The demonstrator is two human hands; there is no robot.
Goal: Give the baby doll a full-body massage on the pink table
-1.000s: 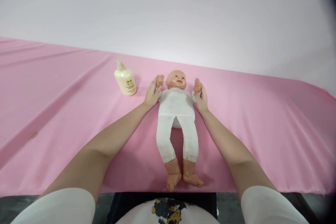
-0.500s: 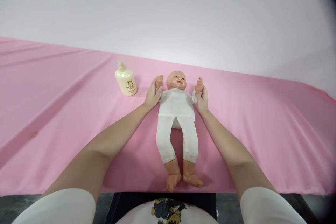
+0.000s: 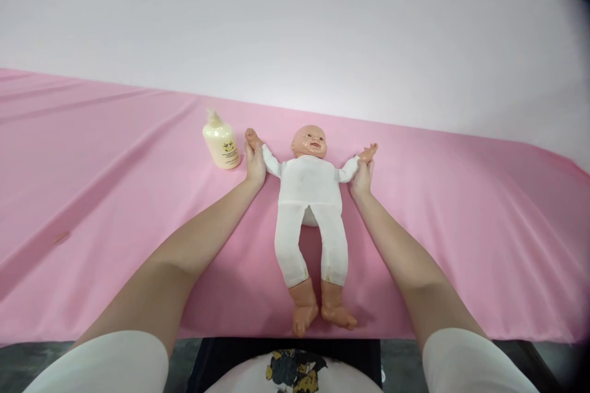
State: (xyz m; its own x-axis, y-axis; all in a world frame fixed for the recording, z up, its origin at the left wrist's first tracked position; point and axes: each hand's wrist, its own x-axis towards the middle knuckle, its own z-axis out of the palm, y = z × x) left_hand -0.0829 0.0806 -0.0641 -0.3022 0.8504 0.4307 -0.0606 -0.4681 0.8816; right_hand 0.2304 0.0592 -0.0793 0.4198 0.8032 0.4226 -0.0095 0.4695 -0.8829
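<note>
A baby doll (image 3: 310, 183) in white cloth lies on its back on the pink cloth, head away from me and feet towards me. Both its arms are stretched out sideways. My left hand (image 3: 255, 164) is closed round the doll's arm on the left, near the wrist, and the doll's small hand sticks out above my fingers. On the other side my right hand (image 3: 362, 178) grips the doll's other arm near the wrist. Some of my fingers are hidden beneath the doll's arms.
A cream pump bottle (image 3: 222, 144) with a dark printed label stands just left of my left hand. The pink cloth (image 3: 115, 196) covers the table, with folds on the left. A pale wall or panel (image 3: 276, 24) rises behind it. A small brownish mark (image 3: 61, 237) shows at far left.
Both my hands have moved outward, spreading the doll's arms from bent up beside its head to stretched sideways. The doll's body and the bottle stay put.
</note>
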